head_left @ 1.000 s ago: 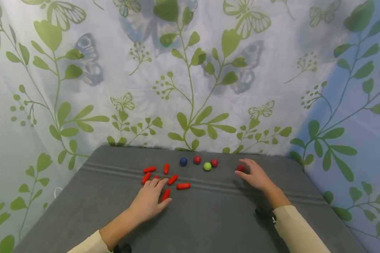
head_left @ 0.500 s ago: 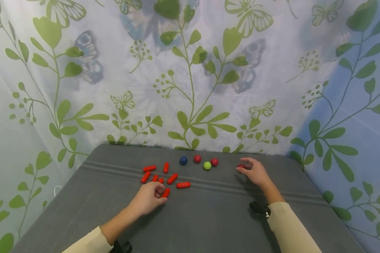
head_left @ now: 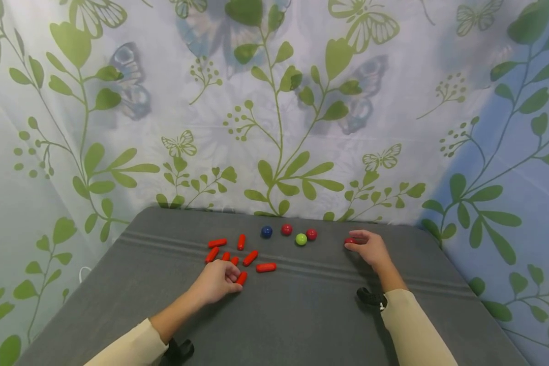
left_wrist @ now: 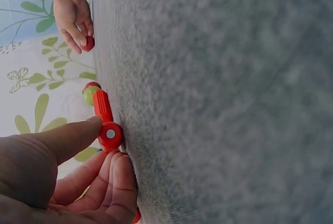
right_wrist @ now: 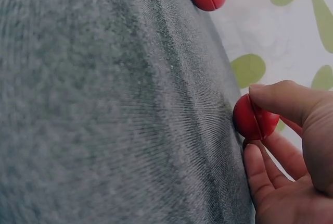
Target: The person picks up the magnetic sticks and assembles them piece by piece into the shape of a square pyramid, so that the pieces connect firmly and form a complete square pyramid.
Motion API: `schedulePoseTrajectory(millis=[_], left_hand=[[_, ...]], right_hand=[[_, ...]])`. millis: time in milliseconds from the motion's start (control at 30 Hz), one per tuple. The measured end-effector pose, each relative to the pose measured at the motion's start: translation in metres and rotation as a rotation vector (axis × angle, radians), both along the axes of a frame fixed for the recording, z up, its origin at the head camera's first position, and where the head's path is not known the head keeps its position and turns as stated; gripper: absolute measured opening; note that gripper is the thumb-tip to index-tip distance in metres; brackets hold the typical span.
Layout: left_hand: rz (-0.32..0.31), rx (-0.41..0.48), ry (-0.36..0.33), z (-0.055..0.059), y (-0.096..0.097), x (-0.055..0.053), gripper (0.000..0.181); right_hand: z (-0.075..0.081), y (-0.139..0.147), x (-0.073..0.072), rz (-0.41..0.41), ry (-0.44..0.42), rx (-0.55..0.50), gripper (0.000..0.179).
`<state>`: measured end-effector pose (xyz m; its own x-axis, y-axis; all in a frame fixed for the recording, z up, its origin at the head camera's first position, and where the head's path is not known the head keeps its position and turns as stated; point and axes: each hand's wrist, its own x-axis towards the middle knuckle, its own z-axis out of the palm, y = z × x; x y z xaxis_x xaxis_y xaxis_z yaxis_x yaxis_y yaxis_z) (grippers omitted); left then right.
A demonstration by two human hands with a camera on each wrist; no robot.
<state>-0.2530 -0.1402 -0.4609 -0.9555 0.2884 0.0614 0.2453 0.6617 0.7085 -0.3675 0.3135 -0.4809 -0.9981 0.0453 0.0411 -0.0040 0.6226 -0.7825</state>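
Note:
My left hand pinches a short red rod between thumb and fingertips at the front of a loose group of red rods. In the left wrist view, that rod's round end with a pale centre faces the camera, and a ribbed red rod shows behind it. Over on the right, my right hand holds a red ball between thumb and fingers, close to the table. A seam runs around this held ball in the right wrist view.
Several more red rods, one of them lengthwise, lie on the grey cloth-covered table. Toward the back edge sit a blue ball, a green ball and two red balls. A leaf-patterned curtain hangs behind.
My left hand has drawn back slightly, its fingers curling from spread to a pinch on the front rod. My right thumb and fingers have closed around the red ball.

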Motion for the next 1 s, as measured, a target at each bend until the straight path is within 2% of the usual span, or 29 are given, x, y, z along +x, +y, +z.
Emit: schedulePoseTrajectory(millis=[333,567,833,1000], left_hand=[[-0.018,0.008,-0.06,0.0,0.001,-0.004,0.015],[-0.01,-0.013,-0.038,0.002,0.005,-0.006,0.014],[-0.002,-0.036,-0.059,0.003,0.008,-0.004,0.013],[-0.036,-0.025,-0.071,0.001,0.008,-0.002,0.014]], right_hand=[[-0.001,0.004,0.001,-0.009,0.0,-0.006,0.052],[-0.001,0.006,0.002,-0.019,0.005,-0.002,0.052],[0.0,0.005,0.007,0.015,0.024,0.062,0.049],[0.001,0.002,0.015,0.05,0.009,0.079,0.047]])
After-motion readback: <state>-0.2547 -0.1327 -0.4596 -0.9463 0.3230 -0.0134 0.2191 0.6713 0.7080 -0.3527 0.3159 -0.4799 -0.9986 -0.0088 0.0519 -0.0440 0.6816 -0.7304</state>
